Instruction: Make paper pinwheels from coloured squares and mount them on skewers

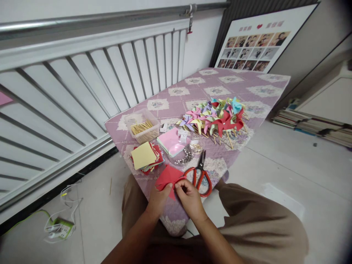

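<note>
Both hands pinch a red sheet of paper (168, 175) over the near corner of the table. My left hand (160, 198) grips its lower left part, thumb on top. At its right edge, my right hand (189, 198) holds the paper between thumb and forefinger. Scissors with red handles (202, 178) lie just right of the paper, blades pointing away. Beyond the hands sits a clear round dish (181, 156) of small metal pieces. A stack of coloured paper squares (144, 157), yellow on top, lies to the left, and pink paper squares (170, 140) lie behind the dish.
A clear plastic box (142, 126) of thin wooden sticks stands at the table's left. Several finished paper pinwheels (217, 117) are heaped farther back. The purple flowered tablecloth (189, 90) runs beside a white radiator (110, 73). A power strip (62, 228) rests on the floor.
</note>
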Available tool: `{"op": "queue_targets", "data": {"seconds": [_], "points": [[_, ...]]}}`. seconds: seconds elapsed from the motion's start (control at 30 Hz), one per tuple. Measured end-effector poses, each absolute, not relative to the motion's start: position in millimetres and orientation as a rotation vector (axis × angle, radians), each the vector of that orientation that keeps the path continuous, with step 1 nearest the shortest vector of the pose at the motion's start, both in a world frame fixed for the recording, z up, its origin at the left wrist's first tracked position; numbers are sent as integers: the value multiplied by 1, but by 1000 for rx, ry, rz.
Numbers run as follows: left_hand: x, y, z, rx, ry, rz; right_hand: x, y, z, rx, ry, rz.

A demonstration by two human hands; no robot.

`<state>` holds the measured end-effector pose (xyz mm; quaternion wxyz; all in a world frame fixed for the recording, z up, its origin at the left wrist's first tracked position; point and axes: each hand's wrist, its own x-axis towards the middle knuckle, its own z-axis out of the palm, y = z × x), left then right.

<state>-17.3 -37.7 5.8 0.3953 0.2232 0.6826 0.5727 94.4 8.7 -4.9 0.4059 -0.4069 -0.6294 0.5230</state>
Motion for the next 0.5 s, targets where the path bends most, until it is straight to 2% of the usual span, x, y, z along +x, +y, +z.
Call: {"op": "queue_targets", "data": {"seconds": [0.5], "points": [[-19, -35, 3, 541, 1724, 1405, 95, 7, -3, -1020, -1575, 1355]]}}
